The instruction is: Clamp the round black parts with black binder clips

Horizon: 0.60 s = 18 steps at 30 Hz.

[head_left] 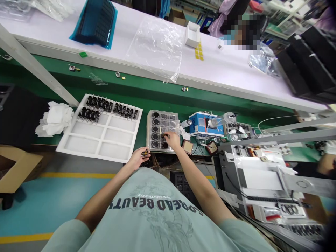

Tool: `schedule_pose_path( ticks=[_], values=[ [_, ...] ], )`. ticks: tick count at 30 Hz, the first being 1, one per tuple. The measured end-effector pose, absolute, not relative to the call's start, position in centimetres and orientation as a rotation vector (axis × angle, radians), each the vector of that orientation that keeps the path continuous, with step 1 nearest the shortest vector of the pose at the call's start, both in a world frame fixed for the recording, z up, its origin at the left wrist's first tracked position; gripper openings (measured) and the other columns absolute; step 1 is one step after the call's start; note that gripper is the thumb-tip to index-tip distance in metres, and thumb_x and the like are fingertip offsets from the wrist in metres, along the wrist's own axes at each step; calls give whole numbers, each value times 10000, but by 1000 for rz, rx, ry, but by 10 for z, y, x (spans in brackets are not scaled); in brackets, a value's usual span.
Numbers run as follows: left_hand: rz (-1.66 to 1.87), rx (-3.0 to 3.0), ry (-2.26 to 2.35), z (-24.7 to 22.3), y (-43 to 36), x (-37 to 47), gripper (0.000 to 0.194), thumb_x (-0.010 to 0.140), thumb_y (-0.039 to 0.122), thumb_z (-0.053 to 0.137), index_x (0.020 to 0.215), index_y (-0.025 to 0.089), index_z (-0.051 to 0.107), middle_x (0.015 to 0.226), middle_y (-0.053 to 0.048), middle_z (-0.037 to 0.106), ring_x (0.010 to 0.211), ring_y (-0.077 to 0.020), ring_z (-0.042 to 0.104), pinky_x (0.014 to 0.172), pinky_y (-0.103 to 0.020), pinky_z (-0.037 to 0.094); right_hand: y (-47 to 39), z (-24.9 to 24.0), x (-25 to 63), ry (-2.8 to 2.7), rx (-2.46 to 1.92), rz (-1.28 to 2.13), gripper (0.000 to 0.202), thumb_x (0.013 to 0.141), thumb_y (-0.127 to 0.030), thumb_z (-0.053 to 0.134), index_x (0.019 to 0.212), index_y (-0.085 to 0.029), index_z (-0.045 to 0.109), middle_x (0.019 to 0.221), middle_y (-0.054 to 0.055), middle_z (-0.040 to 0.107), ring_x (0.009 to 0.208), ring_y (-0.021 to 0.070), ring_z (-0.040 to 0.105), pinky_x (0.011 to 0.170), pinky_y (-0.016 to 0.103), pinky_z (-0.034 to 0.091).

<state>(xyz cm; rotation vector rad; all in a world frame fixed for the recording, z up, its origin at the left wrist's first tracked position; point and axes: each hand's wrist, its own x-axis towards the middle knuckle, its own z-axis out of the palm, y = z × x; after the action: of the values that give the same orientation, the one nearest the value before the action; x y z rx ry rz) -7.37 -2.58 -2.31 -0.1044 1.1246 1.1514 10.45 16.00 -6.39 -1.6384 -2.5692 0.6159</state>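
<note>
My left hand [138, 158] is palm up at the bench's front edge, its fingers curled round a small round black part [144, 153] with an orange-yellow patch. My right hand [172, 140] reaches over the clear plastic tray [170, 117], fingers pinched at one of its pockets. Something small and dark shows at those fingertips, too small to name. Round black parts [155, 129] sit in the tray's left column, and another lies in a front pocket. Left of the tray, a white divided tray [104, 136] holds black clips [99, 104] in its far compartments.
On the right stand a blue device [197, 124], a brown-rimmed pad [187, 146] and tangled cables. Crumpled white cloths [55, 119] lie at the far left. A raised white shelf [160, 45] runs behind, bearing a plastic bag and a white box [193, 34]. A person works beyond it.
</note>
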Motion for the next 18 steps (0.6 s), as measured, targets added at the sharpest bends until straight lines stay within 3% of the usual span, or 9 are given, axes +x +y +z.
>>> schedule_pose_path(
  ticks=[4, 9, 14, 18],
  values=[
    [1167, -113, 1147, -21, -27, -72, 88, 886, 222, 630, 899, 147, 673, 794, -52, 674, 657, -130, 661, 612, -235, 538, 166, -57, 105, -2801, -1445, 608, 310, 942, -266, 577, 1222, -225, 705, 1208, 81, 704, 1063, 234, 646, 885, 285, 487],
    [1163, -115, 1151, -20, -28, -70, 103, 902, 219, 606, 906, 140, 672, 804, -56, 675, 662, -134, 665, 614, -245, 542, 185, -57, 102, -2836, -1388, 739, 201, 917, -232, 606, 1052, -183, 748, 1076, 82, 743, 988, 218, 679, 879, 276, 484],
    [1204, -131, 1132, -28, -29, -70, 93, 874, 236, 646, 906, 153, 671, 799, -51, 679, 659, -132, 663, 621, -239, 534, 188, -66, 111, -2513, -1590, 993, 333, 923, -204, 531, 1235, -144, 632, 958, 49, 751, 768, 167, 704, 751, 264, 523],
    [1219, -189, 1171, -25, -42, -62, 78, 853, 223, 645, 883, 152, 654, 767, -44, 671, 632, -132, 654, 603, -236, 514, 163, -71, 123, -2556, -1515, 779, 262, 898, -251, 532, 1079, -150, 692, 1013, 98, 755, 868, 219, 706, 785, 311, 527]
  ],
)
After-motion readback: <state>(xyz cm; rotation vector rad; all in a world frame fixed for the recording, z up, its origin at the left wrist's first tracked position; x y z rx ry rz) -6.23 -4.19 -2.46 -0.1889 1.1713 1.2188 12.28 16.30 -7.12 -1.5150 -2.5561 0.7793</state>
